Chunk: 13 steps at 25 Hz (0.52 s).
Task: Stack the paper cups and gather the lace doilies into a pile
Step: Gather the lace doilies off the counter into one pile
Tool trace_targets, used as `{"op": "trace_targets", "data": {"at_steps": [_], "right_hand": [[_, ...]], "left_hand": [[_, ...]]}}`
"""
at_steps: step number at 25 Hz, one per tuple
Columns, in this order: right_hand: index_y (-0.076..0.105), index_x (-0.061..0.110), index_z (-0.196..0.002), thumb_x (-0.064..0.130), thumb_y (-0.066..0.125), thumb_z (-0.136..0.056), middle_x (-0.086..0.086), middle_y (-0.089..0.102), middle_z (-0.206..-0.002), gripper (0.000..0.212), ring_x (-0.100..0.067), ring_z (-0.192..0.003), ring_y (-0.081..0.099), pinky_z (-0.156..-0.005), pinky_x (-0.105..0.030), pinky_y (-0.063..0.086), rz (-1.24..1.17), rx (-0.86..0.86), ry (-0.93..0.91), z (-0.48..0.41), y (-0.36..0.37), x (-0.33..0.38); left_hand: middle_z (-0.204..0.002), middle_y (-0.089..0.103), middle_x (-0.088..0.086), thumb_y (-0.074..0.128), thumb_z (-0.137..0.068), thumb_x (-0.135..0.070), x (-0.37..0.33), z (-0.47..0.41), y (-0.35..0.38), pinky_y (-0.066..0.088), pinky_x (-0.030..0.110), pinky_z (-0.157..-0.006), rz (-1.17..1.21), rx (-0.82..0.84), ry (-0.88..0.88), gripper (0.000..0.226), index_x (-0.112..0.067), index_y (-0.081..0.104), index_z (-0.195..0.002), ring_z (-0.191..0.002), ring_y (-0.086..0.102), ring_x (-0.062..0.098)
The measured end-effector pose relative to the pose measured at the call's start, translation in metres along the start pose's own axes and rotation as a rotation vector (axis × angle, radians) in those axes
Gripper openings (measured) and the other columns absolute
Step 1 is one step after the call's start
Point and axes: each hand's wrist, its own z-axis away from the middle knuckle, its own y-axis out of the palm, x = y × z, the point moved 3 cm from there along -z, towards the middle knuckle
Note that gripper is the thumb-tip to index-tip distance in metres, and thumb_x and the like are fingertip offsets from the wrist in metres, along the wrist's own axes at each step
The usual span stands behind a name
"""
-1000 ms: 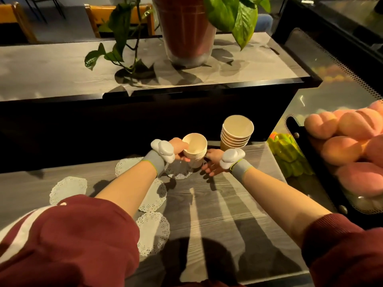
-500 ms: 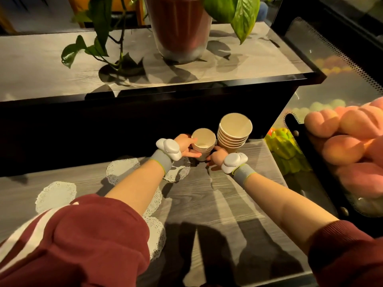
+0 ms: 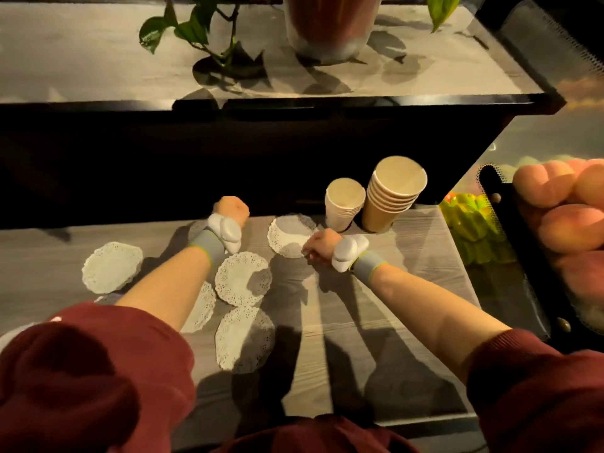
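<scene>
Both our hands have let go of the white cup stack (image 3: 344,204), which now stands on the wooden counter (image 3: 408,289) just beside the taller brown cup stack (image 3: 394,194); both top cups look empty. Our right hand (image 3: 322,246) pinches the nearest lace doily (image 3: 289,235). Our left hand (image 3: 230,209) is curled, seemingly empty. Four more doilies (image 3: 243,277) lie scattered, ungathered.

Doilies: 5 flat on table, at (image 3: 112,267), (image 3: 243,278), (image 3: 244,342), (image 3: 292,236), plus one (image 3: 201,305) half under the left forearm. Cup stacks: 2, white (image 3: 343,204) and brown (image 3: 392,193) (approx. 6 rims on brown; white too tight to count). Hands: 2, left (image 3: 231,208), right (image 3: 322,246). Plant pot (image 3: 328,24): 1.
</scene>
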Motion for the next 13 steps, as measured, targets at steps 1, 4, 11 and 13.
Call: {"op": "trace_targets", "data": {"at_steps": [1, 4, 11, 13], "right_hand": [[0.068, -0.007, -0.094, 0.01, 0.053, -0.088, -0.019, 0.074, -0.094, 0.023, -0.025, -0.077, 0.064, -0.075, -0.035, 0.051, 0.082, -0.054, -0.092, -0.001, 0.006, 0.009], [0.067, 0.0, -0.105, 0.007, 0.051, -0.089, -0.018, 0.067, -0.115, 0.024, -0.032, -0.107, 0.061, -0.09, -0.038, 0.049, 0.185, -0.133, -0.178, -0.009, 0.016, 0.031], [0.051, 0.0, -0.119, 0.013, 0.047, -0.091, -0.023, 0.05, -0.13, 0.031, -0.038, -0.119, 0.046, -0.084, -0.041, 0.042, 0.466, -0.35, -0.044, -0.042, 0.022, 0.034], [0.043, 0.002, -0.128, 0.012, 0.047, -0.092, -0.024, 0.043, -0.135, 0.037, -0.04, -0.122, 0.044, -0.092, -0.045, 0.043, 0.403, -0.325, 0.029, -0.045, 0.021, 0.03]], "left_hand": [[-0.075, 0.058, 0.018, 0.044, -0.092, -0.001, 0.014, -0.004, -0.006, 0.044, 0.028, -0.06, -0.127, -0.04, 0.018, 0.03, -0.001, 0.059, -0.067, -0.068, 0.052, 0.029], [-0.125, 0.058, 0.027, 0.045, -0.092, -0.002, 0.051, -0.022, -0.016, 0.042, 0.043, -0.099, -0.305, -0.074, -0.046, 0.029, 0.008, 0.064, -0.111, -0.119, 0.051, 0.039], [-0.146, 0.031, 0.029, 0.056, -0.091, -0.017, 0.077, -0.037, -0.012, 0.029, 0.041, -0.11, -0.324, -0.049, -0.224, 0.066, 0.013, 0.023, -0.139, -0.137, 0.03, 0.038], [-0.145, 0.034, 0.029, 0.058, -0.09, -0.019, 0.082, -0.039, -0.011, 0.035, 0.035, -0.107, -0.311, -0.014, -0.274, 0.066, 0.015, 0.027, -0.137, -0.135, 0.035, 0.039]]}}
